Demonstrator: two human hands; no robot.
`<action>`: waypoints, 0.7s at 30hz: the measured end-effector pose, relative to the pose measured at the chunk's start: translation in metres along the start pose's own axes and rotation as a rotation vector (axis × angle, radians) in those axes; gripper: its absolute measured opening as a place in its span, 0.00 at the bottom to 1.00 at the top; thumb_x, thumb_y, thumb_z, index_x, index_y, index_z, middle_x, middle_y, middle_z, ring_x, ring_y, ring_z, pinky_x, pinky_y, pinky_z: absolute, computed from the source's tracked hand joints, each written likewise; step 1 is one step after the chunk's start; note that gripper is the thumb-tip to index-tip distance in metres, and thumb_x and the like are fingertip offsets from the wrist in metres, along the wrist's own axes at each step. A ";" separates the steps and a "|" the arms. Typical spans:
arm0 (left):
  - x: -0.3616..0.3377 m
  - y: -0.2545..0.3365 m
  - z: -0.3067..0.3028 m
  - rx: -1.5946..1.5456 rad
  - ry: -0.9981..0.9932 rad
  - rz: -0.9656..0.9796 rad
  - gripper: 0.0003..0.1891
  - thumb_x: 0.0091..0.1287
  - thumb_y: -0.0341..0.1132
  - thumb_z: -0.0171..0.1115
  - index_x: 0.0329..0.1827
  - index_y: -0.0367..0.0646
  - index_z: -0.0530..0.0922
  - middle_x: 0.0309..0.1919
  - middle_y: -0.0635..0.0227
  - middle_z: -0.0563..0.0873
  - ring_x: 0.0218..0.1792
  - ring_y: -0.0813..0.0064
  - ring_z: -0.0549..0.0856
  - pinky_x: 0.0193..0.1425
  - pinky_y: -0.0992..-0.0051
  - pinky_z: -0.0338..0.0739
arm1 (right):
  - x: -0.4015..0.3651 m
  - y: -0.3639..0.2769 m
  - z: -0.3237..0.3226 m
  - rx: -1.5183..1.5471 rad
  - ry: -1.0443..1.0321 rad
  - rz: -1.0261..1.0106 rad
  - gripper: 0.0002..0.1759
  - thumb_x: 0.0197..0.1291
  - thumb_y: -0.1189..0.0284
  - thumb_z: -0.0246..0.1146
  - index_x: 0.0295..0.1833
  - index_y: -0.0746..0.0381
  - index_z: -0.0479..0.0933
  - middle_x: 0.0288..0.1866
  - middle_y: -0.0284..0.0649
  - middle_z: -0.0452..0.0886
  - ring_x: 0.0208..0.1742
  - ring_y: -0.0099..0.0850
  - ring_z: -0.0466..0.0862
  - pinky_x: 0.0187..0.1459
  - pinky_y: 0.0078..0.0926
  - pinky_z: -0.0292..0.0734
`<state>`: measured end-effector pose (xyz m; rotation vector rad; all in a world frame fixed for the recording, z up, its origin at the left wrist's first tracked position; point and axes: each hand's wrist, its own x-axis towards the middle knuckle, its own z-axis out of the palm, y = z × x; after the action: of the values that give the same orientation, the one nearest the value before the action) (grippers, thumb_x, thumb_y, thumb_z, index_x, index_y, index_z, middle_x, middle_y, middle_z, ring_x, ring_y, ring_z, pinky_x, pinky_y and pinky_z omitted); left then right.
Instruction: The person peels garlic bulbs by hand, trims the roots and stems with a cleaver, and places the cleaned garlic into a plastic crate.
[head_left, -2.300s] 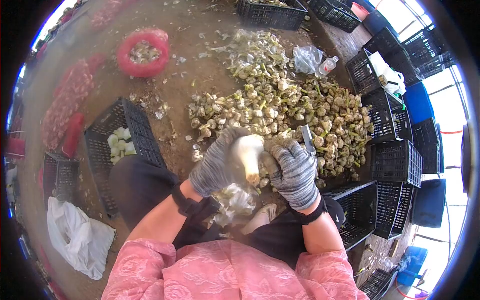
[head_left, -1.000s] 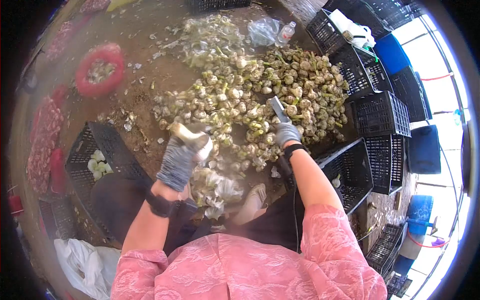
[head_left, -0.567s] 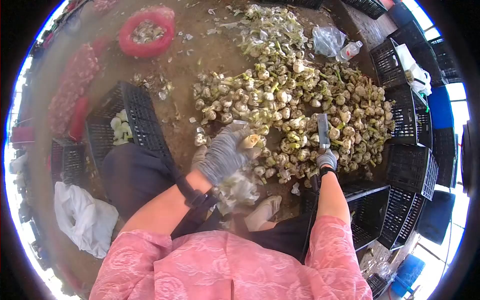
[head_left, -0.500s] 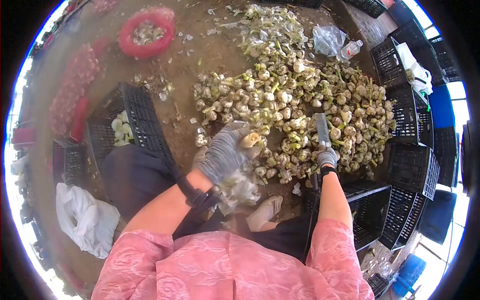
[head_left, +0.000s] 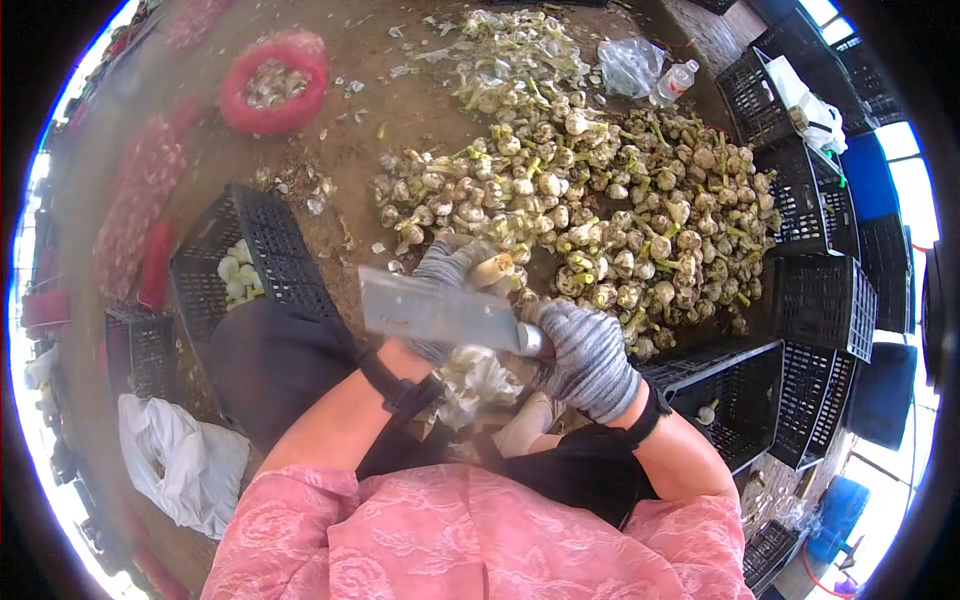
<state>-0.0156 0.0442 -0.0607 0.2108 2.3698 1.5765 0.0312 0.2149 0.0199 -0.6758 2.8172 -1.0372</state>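
Note:
A broad cleaver [head_left: 440,311] lies across the middle of the view, its blade pointing left. My right hand [head_left: 592,362], in a grey knit glove, is wrapped round its handle. Behind the blade, my gloved left hand [head_left: 445,266] grips a garlic bulb [head_left: 493,270]; the thick, cut stem end shows, while the rest is hidden by fingers and blade. The blade overlaps my left hand and wrist in this view. Below it, loose garlic skins [head_left: 478,385] lie between my legs. A large heap of garlic [head_left: 600,200] spreads on the ground in front of both hands.
At my left a black crate [head_left: 285,255] holds peeled white garlic [head_left: 240,270]. Beyond it stands a red mesh bag [head_left: 315,75]. Black crates [head_left: 820,305] line the right side. A plastic bottle [head_left: 678,80] and clear bag [head_left: 630,68] lie behind the heap; a white bag [head_left: 185,465] lies left.
My right hand has swung the cleaver from over the heap back to the left, turning the blade sideways across my left hand. My left hand keeps the garlic bulb in nearly the same place.

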 end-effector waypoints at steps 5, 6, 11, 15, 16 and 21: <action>-0.008 0.011 -0.010 0.639 0.227 0.632 0.15 0.52 0.33 0.66 0.42 0.38 0.76 0.39 0.63 0.78 0.41 0.68 0.77 0.46 0.71 0.74 | 0.004 0.006 0.007 -0.027 -0.014 0.118 0.19 0.42 0.57 0.66 0.30 0.61 0.74 0.23 0.44 0.76 0.25 0.43 0.78 0.27 0.36 0.73; -0.008 0.007 -0.009 0.639 0.230 0.635 0.15 0.52 0.33 0.66 0.42 0.38 0.76 0.39 0.63 0.78 0.41 0.68 0.77 0.46 0.71 0.74 | 0.004 0.007 0.008 -0.072 -0.023 0.117 0.19 0.42 0.57 0.66 0.30 0.61 0.74 0.23 0.44 0.76 0.25 0.43 0.78 0.27 0.36 0.73; -0.014 -0.010 -0.009 0.671 0.183 0.532 0.09 0.57 0.34 0.55 0.41 0.50 0.78 0.43 0.68 0.80 0.47 0.66 0.77 0.51 0.66 0.73 | 0.002 0.014 0.012 -0.131 -0.011 0.109 0.18 0.44 0.57 0.66 0.32 0.59 0.74 0.27 0.44 0.77 0.26 0.43 0.79 0.29 0.37 0.74; -0.009 0.007 -0.023 0.352 0.157 0.156 0.17 0.55 0.32 0.62 0.47 0.38 0.74 0.44 0.59 0.77 0.42 0.65 0.79 0.48 0.72 0.76 | -0.018 0.061 0.020 -0.127 -0.051 0.414 0.18 0.46 0.57 0.66 0.35 0.61 0.74 0.24 0.46 0.78 0.25 0.44 0.78 0.28 0.36 0.73; -0.007 0.010 -0.030 0.204 0.285 0.079 0.23 0.52 0.34 0.67 0.49 0.33 0.73 0.43 0.57 0.75 0.42 0.67 0.79 0.47 0.71 0.76 | -0.022 0.081 0.021 -0.110 -0.029 0.542 0.19 0.46 0.59 0.67 0.35 0.62 0.74 0.22 0.47 0.77 0.24 0.44 0.78 0.27 0.35 0.72; -0.001 -0.005 -0.027 0.115 0.333 0.206 0.20 0.48 0.26 0.69 0.43 0.31 0.73 0.37 0.64 0.77 0.36 0.75 0.79 0.39 0.75 0.79 | -0.018 0.076 0.015 -0.078 0.003 0.540 0.21 0.47 0.55 0.66 0.34 0.62 0.73 0.23 0.47 0.78 0.26 0.42 0.79 0.28 0.34 0.72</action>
<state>-0.0231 0.0181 -0.0552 0.2394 2.7771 1.6780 0.0214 0.2654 -0.0411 0.0931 2.7982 -0.8256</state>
